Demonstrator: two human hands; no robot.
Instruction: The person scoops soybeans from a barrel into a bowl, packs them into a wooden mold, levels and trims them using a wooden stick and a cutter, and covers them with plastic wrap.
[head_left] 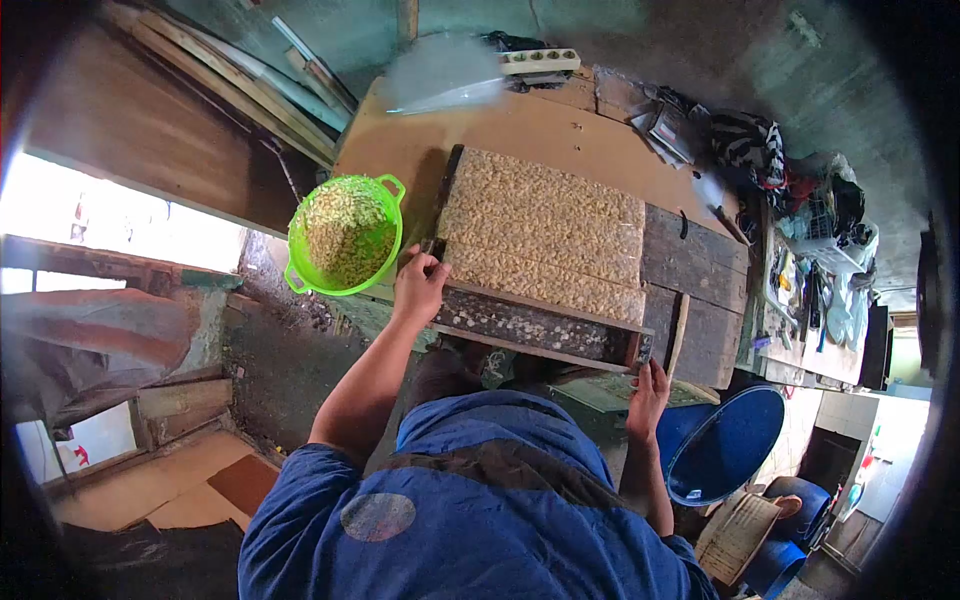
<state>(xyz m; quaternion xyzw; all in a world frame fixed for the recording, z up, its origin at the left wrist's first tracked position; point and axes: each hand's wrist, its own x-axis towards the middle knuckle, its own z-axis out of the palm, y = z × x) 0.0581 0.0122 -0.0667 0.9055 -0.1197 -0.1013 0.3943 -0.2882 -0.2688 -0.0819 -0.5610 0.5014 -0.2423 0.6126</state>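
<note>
A slab of pale, grainy puffed-cereal-like pieces (540, 220) lies on a dark board, with straight lines dividing it into long strips. A dark, worn wooden frame (530, 322) runs along its near and left sides. My left hand (418, 290) is closed on the frame's near left corner, close to the slab's edge. At the frame's near right corner, my right hand (648, 400) has its fingers closed on the end of the wood. Left of my left hand sits a bright green colander (392, 215), partly filled with loose pale pieces.
The brown tabletop (400, 130) carries a clear plastic bag (445, 80) and a power strip (540, 62) at the back. A thin wooden stick (679, 335) lies on the dark board (700, 260). A blue barrel (725, 445) stands below right. Cluttered tools and bags fill the right side.
</note>
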